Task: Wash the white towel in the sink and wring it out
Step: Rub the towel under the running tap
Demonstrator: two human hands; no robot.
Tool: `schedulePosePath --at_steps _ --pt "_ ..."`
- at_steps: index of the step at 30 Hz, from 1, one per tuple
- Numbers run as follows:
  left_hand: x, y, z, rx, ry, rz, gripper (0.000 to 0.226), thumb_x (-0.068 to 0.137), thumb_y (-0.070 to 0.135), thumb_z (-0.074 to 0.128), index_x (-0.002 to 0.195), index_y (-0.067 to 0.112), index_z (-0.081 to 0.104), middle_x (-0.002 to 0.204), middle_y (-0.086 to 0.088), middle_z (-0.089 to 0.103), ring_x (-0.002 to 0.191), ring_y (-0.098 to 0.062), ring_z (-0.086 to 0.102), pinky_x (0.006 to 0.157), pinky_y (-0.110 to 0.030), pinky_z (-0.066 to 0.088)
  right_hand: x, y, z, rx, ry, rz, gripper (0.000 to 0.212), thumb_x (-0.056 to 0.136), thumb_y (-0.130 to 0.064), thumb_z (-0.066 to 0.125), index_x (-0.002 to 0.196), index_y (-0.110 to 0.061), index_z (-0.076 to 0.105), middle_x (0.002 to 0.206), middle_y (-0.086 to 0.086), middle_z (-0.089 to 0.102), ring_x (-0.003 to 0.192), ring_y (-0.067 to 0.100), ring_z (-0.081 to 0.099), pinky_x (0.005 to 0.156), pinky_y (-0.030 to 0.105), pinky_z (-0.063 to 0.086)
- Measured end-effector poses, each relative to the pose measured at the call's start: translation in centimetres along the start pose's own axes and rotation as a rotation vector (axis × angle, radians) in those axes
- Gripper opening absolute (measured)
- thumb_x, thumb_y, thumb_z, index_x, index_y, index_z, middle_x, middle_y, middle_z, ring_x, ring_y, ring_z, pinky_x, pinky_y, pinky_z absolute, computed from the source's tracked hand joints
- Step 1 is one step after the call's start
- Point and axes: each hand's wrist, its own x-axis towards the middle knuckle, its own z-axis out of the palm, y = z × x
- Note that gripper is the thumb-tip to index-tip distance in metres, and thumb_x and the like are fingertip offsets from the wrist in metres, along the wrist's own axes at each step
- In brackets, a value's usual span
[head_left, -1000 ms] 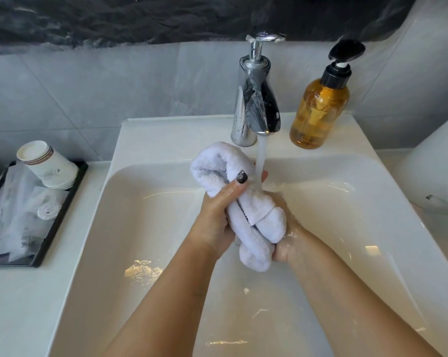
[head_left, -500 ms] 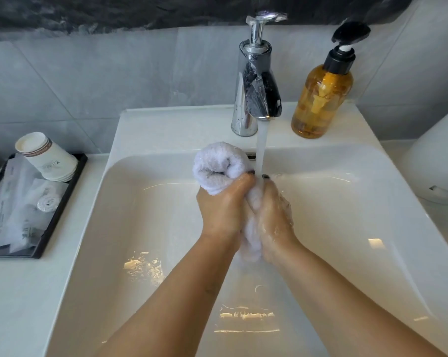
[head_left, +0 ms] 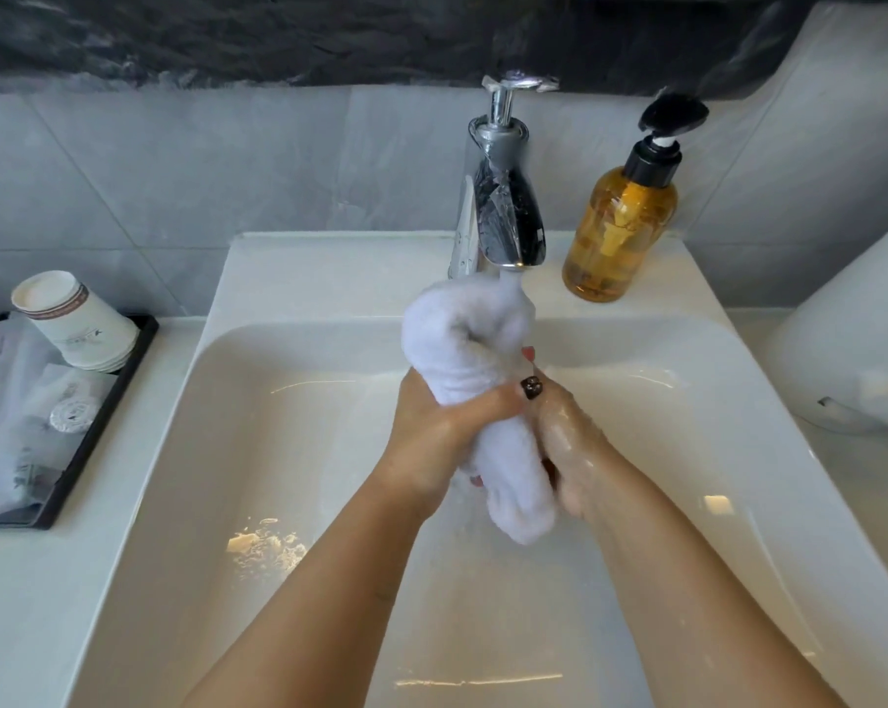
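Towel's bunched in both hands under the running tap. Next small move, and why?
Probably twist the hands in opposite directions. The left hand and right hand both grip the white towel, rolled up over the sink beneath the faucet, so it looks soaked.

Sink (head_left: 299, 503) centre. Tap (head_left: 505, 217) on its back ledge, soap bottle (head_left: 620, 232) just right of the tap. Towel (head_left: 487, 401) over the basin, top end right under the spout, left hand (head_left: 441, 436) and right hand (head_left: 574, 442) on either side. Tray (head_left: 99, 426) on the counter left of the sink, cups (head_left: 74, 319) at its back end.
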Motion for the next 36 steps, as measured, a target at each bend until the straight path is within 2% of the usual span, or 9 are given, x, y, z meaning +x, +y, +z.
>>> schedulePosePath --at_steps 2,4,8,14,18,22,30,33,36 --pt "0.1 0.1 -0.4 -0.127 -0.02 -0.046 0.043 0.071 0.014 0.07 0.109 -0.005 0.064 0.101 -0.025 0.068 0.096 -0.039 0.067 0.077 -0.046 0.054 0.3 -0.5 -0.1 -0.336 0.177 -0.055 0.041 0.092 -0.059 0.048 0.085 -0.023 0.068 0.084 0.002 0.073 0.084 0.022 0.068 0.073 0.032 0.05" --pt "0.1 0.3 -0.9 -0.281 -0.089 -0.156 0.046 0.069 0.017 0.068 0.109 -0.006 0.063 0.099 -0.021 0.067 0.095 -0.035 0.066 0.082 -0.041 0.054 0.6 -0.7 -0.6 -0.27 0.343 -0.26 0.031 0.074 -0.043 0.061 0.095 -0.021 0.068 0.094 0.003 0.071 0.094 0.025 0.066 0.072 0.03 0.047" --pt "0.1 0.2 -2.1 -0.403 -0.251 -0.404 0.032 0.067 0.02 0.067 0.093 0.002 0.069 0.09 -0.015 0.064 0.085 -0.028 0.061 0.084 -0.04 0.046 0.4 -1.4 -2.3 0.425 -0.011 -0.348 0.052 0.072 -0.028 0.054 0.123 -0.016 0.062 0.129 0.016 0.062 0.109 0.026 0.061 0.086 0.036 0.046" --pt "-0.9 -0.7 0.1 0.034 -0.47 -0.615 0.03 0.065 0.004 0.069 0.095 0.007 0.069 0.085 -0.015 0.067 0.079 -0.029 0.065 0.078 -0.036 0.051 1.1 -0.5 -1.4 -0.024 0.019 -0.412 0.058 0.056 -0.046 0.083 0.105 -0.016 0.074 0.113 0.002 0.072 0.111 0.017 0.065 0.097 0.034 0.049" --pt "-1.3 -1.6 1.3 0.333 -0.313 -0.566 0.035 0.061 0.011 0.077 0.095 0.017 0.071 0.088 -0.012 0.072 0.084 -0.026 0.071 0.083 -0.045 0.057 0.3 -0.3 -1.2 -0.025 0.108 -0.287 0.064 0.061 -0.042 0.082 0.079 0.016 0.063 0.077 0.012 0.071 0.071 0.019 0.07 0.073 0.033 0.05" --pt "-1.6 -2.4 2.7 0.428 -0.122 -0.511 0.053 0.048 0.019 0.077 0.099 0.027 0.065 0.097 -0.007 0.073 0.091 -0.021 0.071 0.085 -0.044 0.059 0.4 -0.4 -1.0 -0.139 0.301 -0.28 0.03 0.08 -0.018 0.07 0.051 -0.01 0.066 0.048 0.0 0.059 0.05 0.014 0.054 0.051 0.018 0.04" --pt "-1.2 -1.9 2.2 0.487 0.035 -0.389 0.029 0.06 0.015 0.083 0.086 0.02 0.07 0.082 0.002 0.074 0.078 -0.014 0.072 0.069 -0.03 0.058 1.2 -0.4 -0.2 -0.003 0.396 -0.374 0.034 0.085 -0.02 0.067 0.052 -0.013 0.067 0.054 0.0 0.066 0.058 0.016 0.06 0.062 0.024 0.048" --pt "-0.5 -0.8 1.6 0.552 0.197 -0.281 0.04 0.051 0.033 0.083 0.087 0.025 0.068 0.084 0.005 0.072 0.08 -0.012 0.069 0.068 -0.032 0.056 1.9 -0.4 -0.2 0.252 0.317 -0.334 0.035 0.088 -0.046 0.06 0.079 -0.015 0.072 0.079 0.0 0.073 0.082 0.021 0.067 0.076 0.03 0.05" --pt "-0.4 0.9 0.8 0.544 0.439 -0.158 0.058 0.055 0.043 0.083 0.106 0.036 0.057 0.094 0.015 0.063 0.087 -0.004 0.062 0.068 -0.024 0.049 2.2 -0.2 -0.6 0.274 0.41 -0.287 0.032 0.097 -0.038 0.051 0.105 -0.012 0.067 0.101 0.008 0.072 0.089 0.021 0.065 0.074 0.032 0.05"
